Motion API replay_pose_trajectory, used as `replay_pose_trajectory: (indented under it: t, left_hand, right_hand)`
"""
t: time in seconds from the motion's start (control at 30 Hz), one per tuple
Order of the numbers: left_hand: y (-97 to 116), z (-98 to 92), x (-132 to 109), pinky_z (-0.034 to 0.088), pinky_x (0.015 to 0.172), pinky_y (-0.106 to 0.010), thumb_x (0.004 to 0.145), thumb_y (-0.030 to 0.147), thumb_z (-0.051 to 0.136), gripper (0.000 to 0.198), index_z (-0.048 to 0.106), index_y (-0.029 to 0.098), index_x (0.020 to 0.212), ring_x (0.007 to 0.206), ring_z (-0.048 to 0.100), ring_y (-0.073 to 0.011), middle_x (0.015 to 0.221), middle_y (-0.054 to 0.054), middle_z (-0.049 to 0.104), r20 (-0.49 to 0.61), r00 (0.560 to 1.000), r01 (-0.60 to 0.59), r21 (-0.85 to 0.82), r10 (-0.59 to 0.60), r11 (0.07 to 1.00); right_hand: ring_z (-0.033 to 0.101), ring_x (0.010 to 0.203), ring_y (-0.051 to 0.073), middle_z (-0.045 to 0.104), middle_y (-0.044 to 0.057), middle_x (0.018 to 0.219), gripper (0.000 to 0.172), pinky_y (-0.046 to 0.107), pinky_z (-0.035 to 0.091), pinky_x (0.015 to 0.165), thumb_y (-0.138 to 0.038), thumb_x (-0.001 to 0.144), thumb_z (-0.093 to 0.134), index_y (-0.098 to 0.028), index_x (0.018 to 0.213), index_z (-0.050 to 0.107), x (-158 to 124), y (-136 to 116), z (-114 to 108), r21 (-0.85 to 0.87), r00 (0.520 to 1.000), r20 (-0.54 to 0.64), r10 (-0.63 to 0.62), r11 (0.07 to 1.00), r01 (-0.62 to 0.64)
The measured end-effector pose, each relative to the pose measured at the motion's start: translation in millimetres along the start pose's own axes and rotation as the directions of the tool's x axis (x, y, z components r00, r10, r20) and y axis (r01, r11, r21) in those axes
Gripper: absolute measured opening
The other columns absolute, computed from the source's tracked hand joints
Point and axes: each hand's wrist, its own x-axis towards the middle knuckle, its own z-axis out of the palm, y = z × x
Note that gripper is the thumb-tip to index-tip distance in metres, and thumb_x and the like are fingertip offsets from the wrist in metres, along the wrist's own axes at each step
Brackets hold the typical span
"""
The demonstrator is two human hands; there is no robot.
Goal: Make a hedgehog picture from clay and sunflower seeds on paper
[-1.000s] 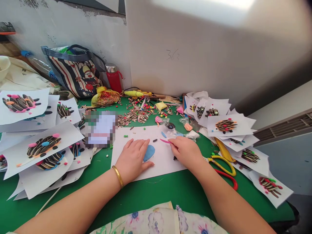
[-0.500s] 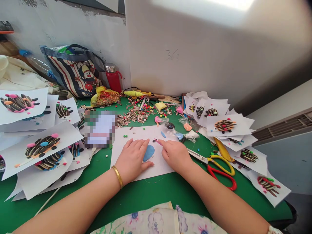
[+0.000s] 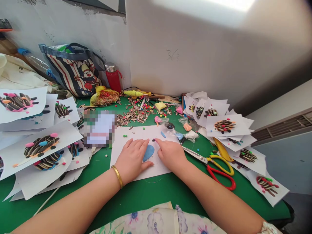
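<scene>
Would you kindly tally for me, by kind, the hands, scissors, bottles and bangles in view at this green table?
Hands on the white paper sheet: 2 (left hand, right hand)
Yellow-and-red-handled steel scissors: 1
Bottles: 2 (red metal flask, clear plastic bottle with blue cap)
Gold metal bangle: 1
Total: 6

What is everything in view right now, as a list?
table: one, green, under everything
white sheet: one, white, table centre
blue clay patch: one, blue, on sheet
scissors: one, yellow-red handles, right of sheet
sunflower seeds: heap, striped, behind sheet
seed pictures: many, white paper, piled left and right
striped bag: one, back left
red flask: one, right of bag
left hand: flat on sheet, gold bangle
right hand: index fingertip at small dark bit
</scene>
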Motion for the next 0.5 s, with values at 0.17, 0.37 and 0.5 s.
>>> replay_pose_trajectory:
  t: [0.17,0.37,0.5]
  left_hand:
    - [-0.3,0.7,0.3,0.026,0.113,-0.052,0.076,0.048,0.074,0.079,0.044,0.014,0.141,0.124,0.051,-0.0326,0.134,-0.015,0.058,0.007,1.0,0.002,0.006,-0.002,1.0]
    - [-0.1,0.6,-0.1,0.025,0.114,-0.051,0.077,0.049,0.073,0.078,0.044,0.015,0.141,0.125,0.05,-0.0319,0.135,-0.015,0.058,0.009,1.0,0.008,-0.002,-0.008,1.0]
    - [0.2,0.3,-1.0,0.024,0.114,-0.051,0.076,0.05,0.074,0.081,0.043,0.013,0.142,0.126,0.05,-0.0315,0.135,-0.015,0.057,0.014,1.0,0.013,-0.002,-0.013,1.0]
  right_hand:
    - [0.068,0.087,0.024,0.074,0.011,0.097,0.05,0.031,0.045,0.071,-0.02,0.09,0.045,-0.017,0.139,0.054,5.9,-3.2,-0.6,-0.022,1.0,0.021,0.002,1.0,-0.002]
    - [0.069,0.088,0.024,0.075,0.009,0.101,0.049,0.031,0.048,0.072,-0.02,0.088,0.046,-0.018,0.135,0.058,-3.1,-0.9,-3.5,-0.018,0.998,0.058,0.004,1.0,-0.003]
    - [0.069,0.092,0.023,0.075,0.006,0.106,0.048,0.031,0.05,0.075,-0.019,0.086,0.047,-0.023,0.131,0.062,-14.1,3.7,-13.9,0.018,0.997,0.073,0.008,1.0,-0.009]
